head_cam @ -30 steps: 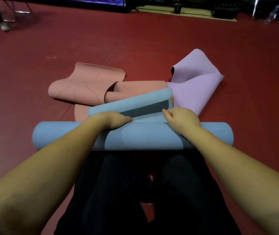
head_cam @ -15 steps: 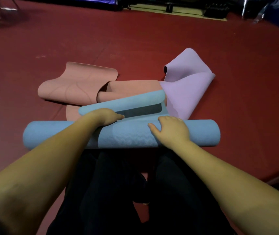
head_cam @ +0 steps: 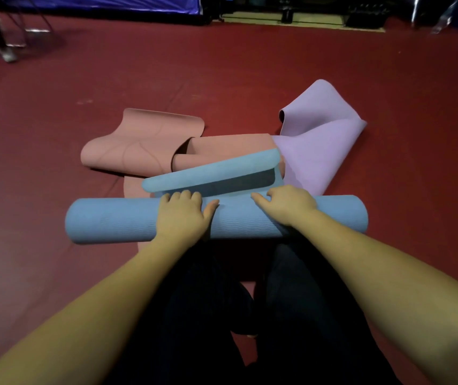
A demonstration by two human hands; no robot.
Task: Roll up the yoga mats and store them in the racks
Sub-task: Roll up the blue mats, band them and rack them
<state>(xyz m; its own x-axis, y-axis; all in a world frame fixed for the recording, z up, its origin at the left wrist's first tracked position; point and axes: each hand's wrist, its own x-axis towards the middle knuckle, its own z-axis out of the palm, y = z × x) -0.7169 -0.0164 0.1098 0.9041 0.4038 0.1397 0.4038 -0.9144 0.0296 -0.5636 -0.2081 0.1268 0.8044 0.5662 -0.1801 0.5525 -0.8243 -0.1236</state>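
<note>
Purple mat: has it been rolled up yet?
No, the purple mat lies loose and folded on the red floor beyond the blue roll, which both hands rest on.

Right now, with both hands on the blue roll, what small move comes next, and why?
Probably push the blue mat roll forward once more: its curled end flap is not yet wound in, and the left hand and right hand already rest on top.
</note>
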